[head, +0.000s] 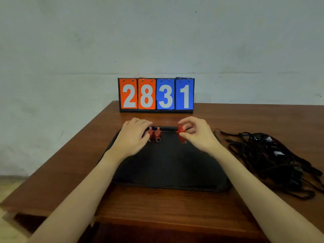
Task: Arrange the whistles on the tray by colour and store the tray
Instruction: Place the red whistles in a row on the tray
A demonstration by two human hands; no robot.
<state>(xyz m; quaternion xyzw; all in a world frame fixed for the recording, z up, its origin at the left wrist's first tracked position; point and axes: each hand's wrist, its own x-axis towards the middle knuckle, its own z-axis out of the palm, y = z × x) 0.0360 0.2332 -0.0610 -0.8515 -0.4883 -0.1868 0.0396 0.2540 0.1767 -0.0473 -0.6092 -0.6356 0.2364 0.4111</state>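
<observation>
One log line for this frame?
right hand: pinches red whistle | left hand: on whistles | tray: on table

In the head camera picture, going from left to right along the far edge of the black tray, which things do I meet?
Left hand → two red whistles beside it on the black tray → red whistle pinched by the right hand → pile of black cords on the table.
</observation>
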